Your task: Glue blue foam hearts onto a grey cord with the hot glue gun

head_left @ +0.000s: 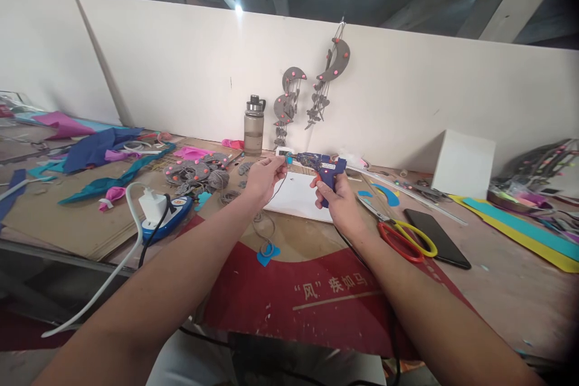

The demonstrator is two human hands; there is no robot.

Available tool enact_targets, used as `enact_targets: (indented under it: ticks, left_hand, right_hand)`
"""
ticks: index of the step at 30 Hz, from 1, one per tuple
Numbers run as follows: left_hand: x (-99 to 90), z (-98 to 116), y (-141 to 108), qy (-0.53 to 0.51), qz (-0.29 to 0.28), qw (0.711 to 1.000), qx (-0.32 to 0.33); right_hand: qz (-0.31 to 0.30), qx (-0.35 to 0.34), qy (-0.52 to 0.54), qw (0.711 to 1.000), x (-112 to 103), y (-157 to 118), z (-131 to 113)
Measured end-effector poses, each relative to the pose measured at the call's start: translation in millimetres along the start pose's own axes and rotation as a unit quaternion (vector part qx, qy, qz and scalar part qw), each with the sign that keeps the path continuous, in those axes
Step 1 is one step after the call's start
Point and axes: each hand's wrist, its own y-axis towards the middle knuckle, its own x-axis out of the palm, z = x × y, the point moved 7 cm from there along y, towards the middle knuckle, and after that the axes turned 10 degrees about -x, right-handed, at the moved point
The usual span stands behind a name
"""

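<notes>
My right hand (pixel 333 193) is wrapped round the handle of a dark blue glue gun (pixel 326 170), whose nozzle points left. Fingers pinched, my left hand (pixel 268 177) holds a small blue piece (pixel 289 158) at the nozzle tip. A thin grey cord (pixel 279 186) hangs from that piece. The cord loops down over the cardboard towards a blue cutout (pixel 268 254) near the red printed area. Under the glue gun lies a white sheet (pixel 298 196). Whether the nozzle touches the blue piece cannot be made out.
Scissors (pixel 402 235) with red and yellow handles and a black phone (pixel 436 238) lie at the right. A bottle (pixel 254 126) stands behind. At the left are a power strip (pixel 167 220), cables, grey yarn (pixel 219 180) and felt scraps. Grey moon ornaments (pixel 337 61) hang on the white panel.
</notes>
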Motion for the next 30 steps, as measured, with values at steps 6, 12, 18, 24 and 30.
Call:
enact_targets:
  ticks: [6,12,18,24,30]
  left_hand:
    - [-0.2,1.2,-2.8,0.004,0.011,1.0,-0.006]
    - [1.0,0.3,-3.2,0.001,0.009,1.0,-0.004]
    - [-1.6,1.7,-1.5,0.001,0.022,1.0,0.002]
    - [-1.3,3.0,-2.4,0.018,0.025,1.0,0.007]
    - [-0.7,2.9,-2.6,0.024,0.022,0.999,0.014]
  right_hand:
    - [-0.003,0.005,-0.005,1.0,-0.7,0.7,0.4]
    - [-0.007,0.006,-0.014,1.0,-1.4,1.4,3.2]
    - [-0.01,0.018,-0.024,1.0,-1.8,1.0,4.4]
    - [-0.013,0.003,-0.012,1.0,-0.1,1.2,1.5]
    - [-0.009,0.011,-0.031,0.999,-2.8,0.8,5.6]
